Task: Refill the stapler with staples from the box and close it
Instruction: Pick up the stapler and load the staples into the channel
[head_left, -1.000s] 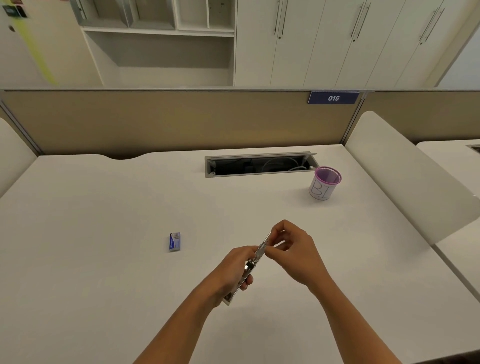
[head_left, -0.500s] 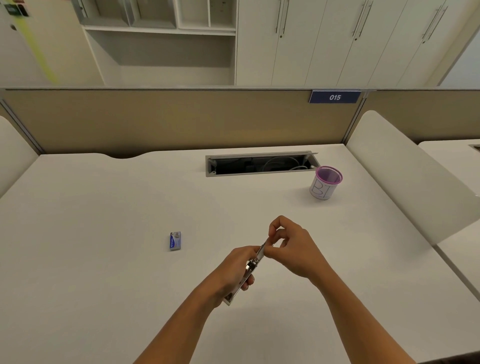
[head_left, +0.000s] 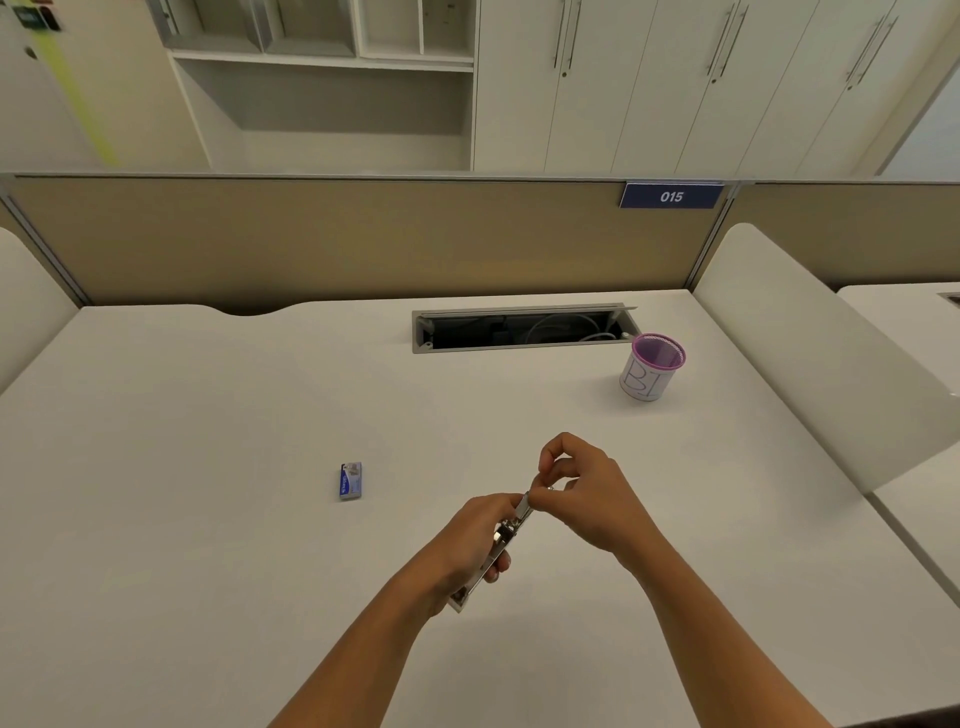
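A silver metal stapler (head_left: 497, 550) is held above the white desk (head_left: 208, 519), its long body running from lower left to upper right. My left hand (head_left: 470, 540) wraps around its middle. My right hand (head_left: 582, 493) pinches at the stapler's far tip with thumb and fingers; whether staples are between those fingers is too small to tell. The small blue staple box (head_left: 350, 480) lies flat on the desk to the left of both hands, untouched.
A purple-rimmed mesh cup (head_left: 652, 366) marked "B1" stands at the back right. Behind it is an open cable tray (head_left: 522, 328) sunk into the desk. A beige partition (head_left: 337, 239) closes the back; white dividers flank both sides.
My right hand's fingers have slid down along the stapler toward my left hand, so less of the far tip shows. The left hand and box stay put.
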